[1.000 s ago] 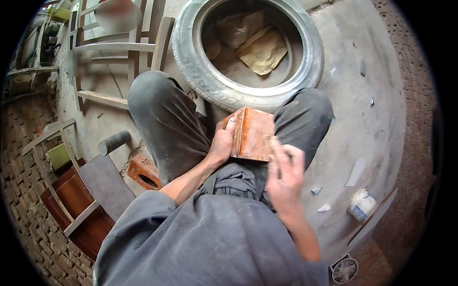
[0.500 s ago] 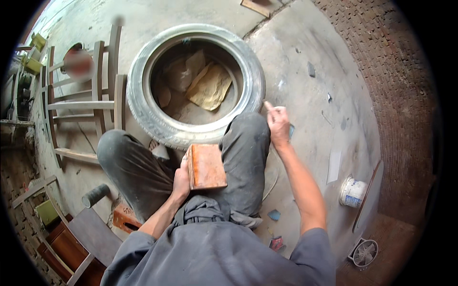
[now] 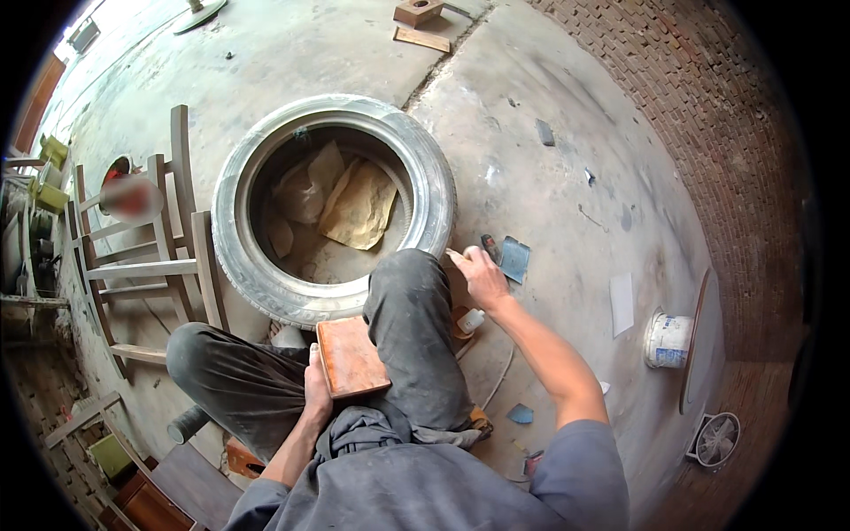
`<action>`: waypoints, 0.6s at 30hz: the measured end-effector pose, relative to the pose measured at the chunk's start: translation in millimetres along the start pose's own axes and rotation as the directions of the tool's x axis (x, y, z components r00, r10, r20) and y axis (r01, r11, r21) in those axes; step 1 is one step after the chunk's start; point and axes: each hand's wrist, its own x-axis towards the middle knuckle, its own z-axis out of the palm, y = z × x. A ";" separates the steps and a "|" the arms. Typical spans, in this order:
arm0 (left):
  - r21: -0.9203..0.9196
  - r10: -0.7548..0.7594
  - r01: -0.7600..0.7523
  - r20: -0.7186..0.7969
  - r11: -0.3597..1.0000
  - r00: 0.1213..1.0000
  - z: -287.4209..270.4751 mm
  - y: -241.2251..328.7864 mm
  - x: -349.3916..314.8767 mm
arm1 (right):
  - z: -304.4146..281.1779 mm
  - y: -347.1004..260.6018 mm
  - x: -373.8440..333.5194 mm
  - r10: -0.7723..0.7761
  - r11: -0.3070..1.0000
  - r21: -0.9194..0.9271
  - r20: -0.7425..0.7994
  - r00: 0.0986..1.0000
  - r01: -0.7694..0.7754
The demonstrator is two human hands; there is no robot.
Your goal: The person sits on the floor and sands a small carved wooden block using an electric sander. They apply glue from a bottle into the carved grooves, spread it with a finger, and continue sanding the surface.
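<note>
My left hand point(image 3: 317, 388) grips the near left side of a reddish-brown wooden box point(image 3: 352, 357), its thumb along the edge. The box rests between my thighs, its flat orange-stained face turned up. Out past my right knee, my right hand point(image 3: 482, 278) is closed, fingers curled, with a pale tip poking out toward the tyre; whether that is a finger or a small held thing I cannot make out. Right beside this hand lie a blue sheet point(image 3: 514, 259) and a small dark tool point(image 3: 489, 245). A white bottle point(image 3: 470, 321) is below the wrist.
A big grey tyre point(image 3: 232, 257) lies flat before my knees, with crumpled yellowish paper point(image 3: 358, 205) inside. Wooden chair frames point(image 3: 142, 268) stand at left. To the right are a white tub point(image 3: 668, 340), a fan point(image 3: 715, 440) and a white strip point(image 3: 622, 304). A brick wall point(image 3: 673, 115) rises beyond.
The view has shifted, so the tyre and my knees sit lower and further left. My right hand still hovers by the right knee, and the blue sheet beside it shows more. The left grip holds.
</note>
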 end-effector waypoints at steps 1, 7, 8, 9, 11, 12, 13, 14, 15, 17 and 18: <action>-0.016 0.012 -0.012 0.029 1.000 1.000 1.1 -5.0 2.3 | 7.7 16.4 -9.9 0.070 0.992 0.111 -0.056 0.996 -0.063; 0.115 0.065 -0.064 -0.003 0.991 0.998 -10.1 -18.9 13.6 | 9.4 -25.1 40.2 0.541 0.182 0.662 0.550 0.636 -0.727; 0.142 0.089 -0.085 -0.018 0.986 0.996 -9.6 -21.9 15.9 | 25.6 -23.1 26.4 0.490 0.070 0.754 0.544 0.681 -0.653; 0.168 0.002 -0.006 0.025 0.986 1.000 -14.4 -24.9 21.2 | 38.9 -20.3 12.1 0.441 -0.054 0.821 0.530 0.724 -0.568; 0.237 -0.069 0.065 0.008 0.969 0.998 -20.0 -16.0 18.1 | 0.0 -64.4 16.0 0.438 -0.265 0.814 0.579 0.688 -0.517; 0.266 0.008 -0.008 0.003 0.964 1.000 -16.9 -21.4 21.6 | 5.4 -48.6 10.0 0.411 -0.188 0.779 0.616 0.672 -0.598; 0.237 -0.021 0.019 0.003 0.971 1.000 -14.9 -16.0 17.8 | 15.1 -36.2 8.5 0.370 -0.104 0.730 0.659 0.655 -0.675; 0.203 -0.049 0.044 0.016 0.978 0.999 -9.0 -7.5 13.7 | 29.5 -8.7 0.2 0.377 0.084 0.674 0.660 0.649 -0.734; 0.188 -0.035 0.033 0.008 0.982 0.999 -6.6 -2.9 9.5 | 49.0 15.0 -6.8 0.372 0.265 0.592 0.666 0.647 -0.761; 0.135 -0.021 0.021 0.006 0.991 1.000 -4.5 -1.2 6.1 | 34.0 20.0 -11.6 0.454 0.672 0.319 0.537 0.711 -0.669; 0.170 0.000 -0.001 0.008 0.985 1.000 -3.8 -2.7 7.1 | 14.8 9.4 -11.1 0.471 0.834 0.101 0.383 0.795 -0.542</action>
